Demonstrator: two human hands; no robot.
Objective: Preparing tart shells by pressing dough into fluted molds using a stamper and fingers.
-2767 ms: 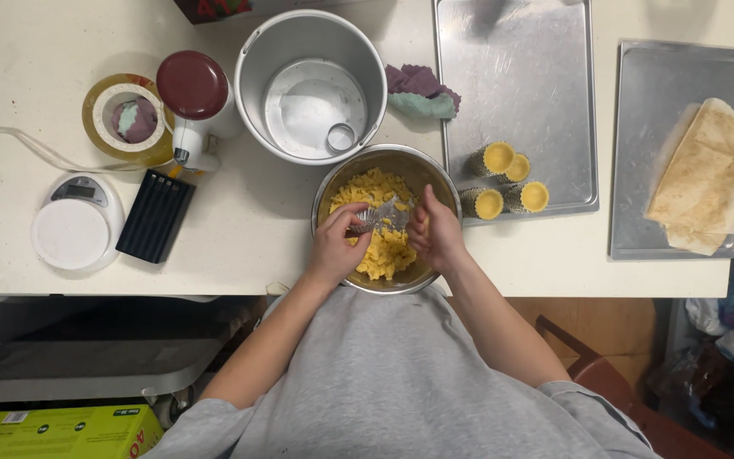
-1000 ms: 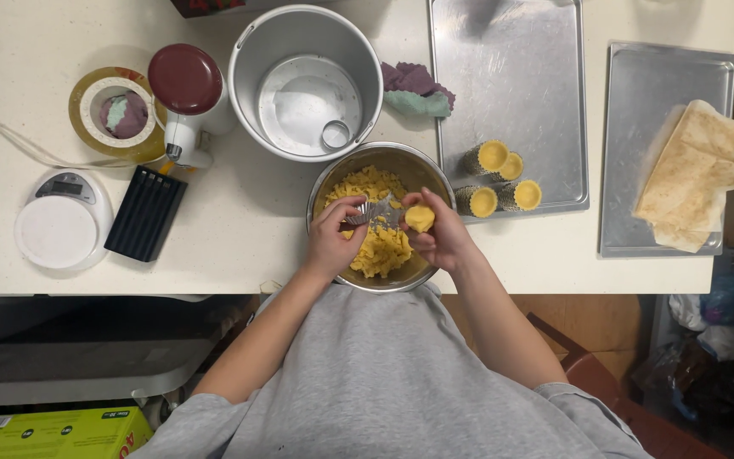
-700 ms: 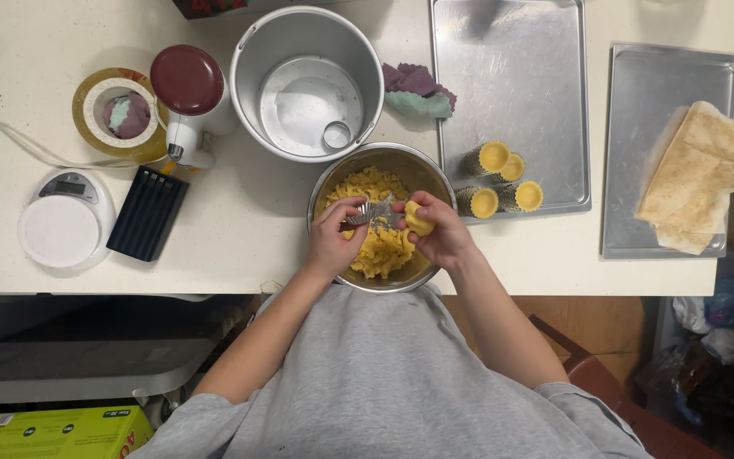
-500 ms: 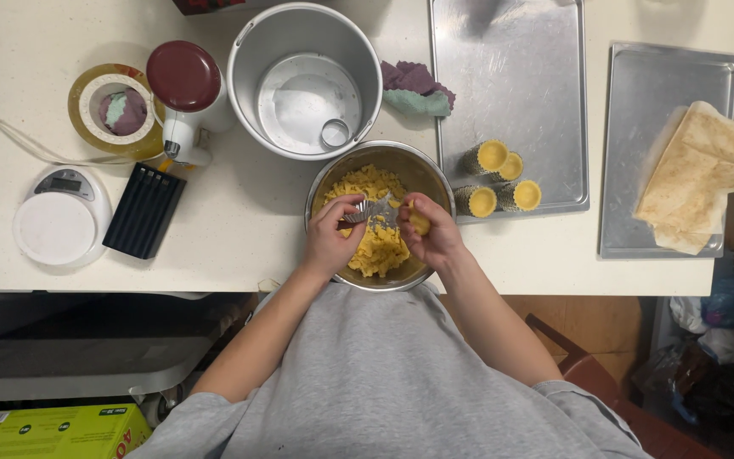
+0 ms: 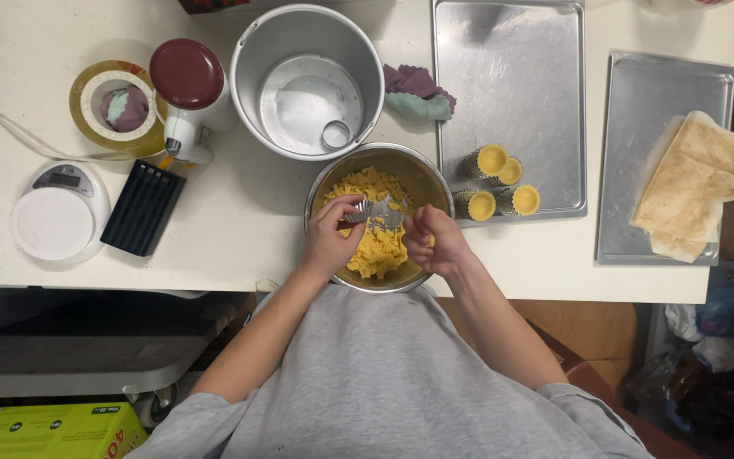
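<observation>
Both hands worked over the bowl (image 5: 431, 174): left (image 5: 330, 240) gripped a metal mold (image 5: 355, 215), right (image 5: 431, 240) clenched around dough (barely visible) (image 5: 429, 240).

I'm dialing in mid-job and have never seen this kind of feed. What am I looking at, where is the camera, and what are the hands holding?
There is no machine here: a person works with bare hands, and the one camera sits on their head, looking straight down. The left hand holds a small fluted metal mold over a steel bowl of yellow dough. The right hand is closed around a bit of that dough. On the white counter also lie a baking tray with four filled molds, a second tray with folded flatbread, a large empty pot, a cloth, a scale and a red-lidded jar.
</observation>
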